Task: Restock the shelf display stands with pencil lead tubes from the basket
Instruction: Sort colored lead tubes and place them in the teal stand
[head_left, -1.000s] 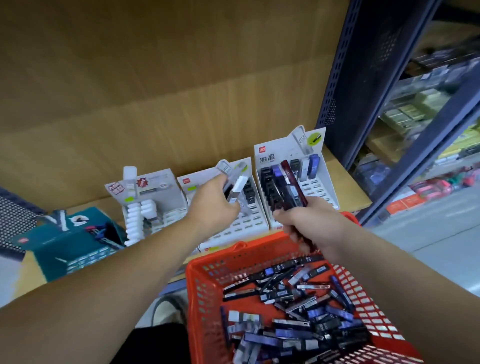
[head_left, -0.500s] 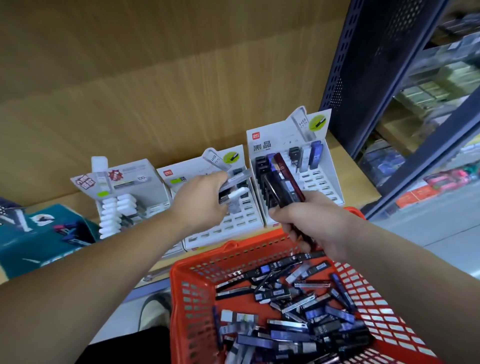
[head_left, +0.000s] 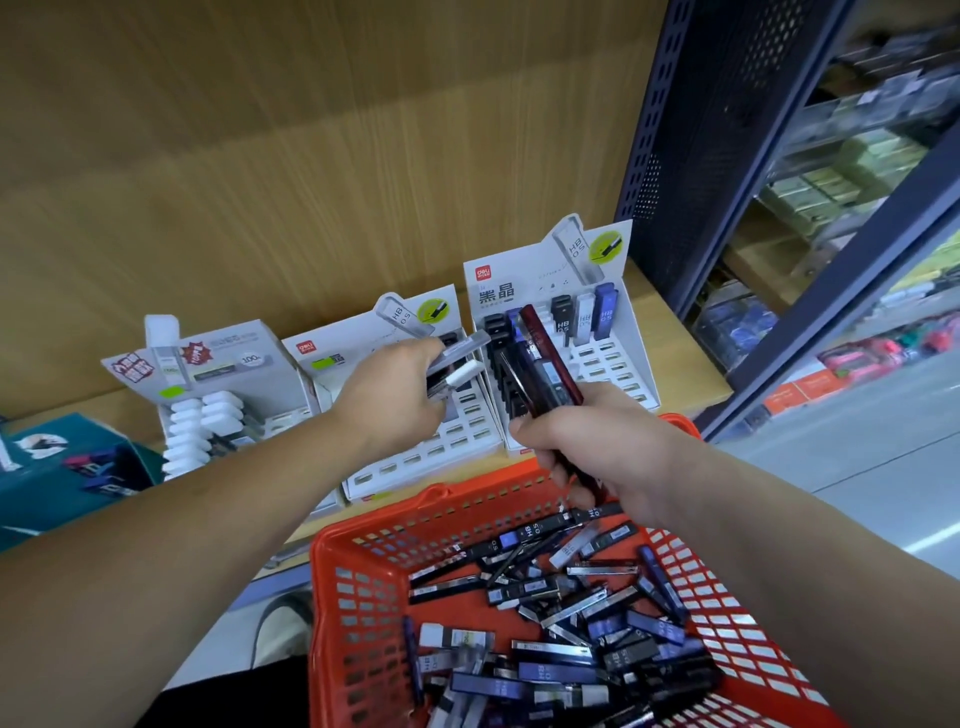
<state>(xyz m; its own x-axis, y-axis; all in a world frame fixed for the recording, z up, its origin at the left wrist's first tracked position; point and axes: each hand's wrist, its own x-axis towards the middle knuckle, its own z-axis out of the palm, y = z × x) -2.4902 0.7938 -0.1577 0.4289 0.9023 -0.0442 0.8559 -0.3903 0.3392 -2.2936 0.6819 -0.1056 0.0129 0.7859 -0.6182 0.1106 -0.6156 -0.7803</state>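
- The left hand (head_left: 395, 400) has swung right across the middle stand (head_left: 415, 460). The pale tubes (head_left: 462, 358) pinched in its fingers were upright a second ago and now lie nearly level, tips toward the right stand (head_left: 608, 364).
- The right hand (head_left: 602, 447) stays clamped round a dark bundle (head_left: 545, 358), held up before the right stand at the shelf's (head_left: 680, 364) right end.
- My guess is that it is sorting before slotting; nothing new is seated yet.
- Many loose tubes (head_left: 571, 618) are left in the red basket (head_left: 374, 535), below the shelf's front edge.
- Writing: a red "deli" logo, "黑晶" and "HB 0.5" on the right stand; "HB" on the middle one; "100" on the left stand (head_left: 234, 358).
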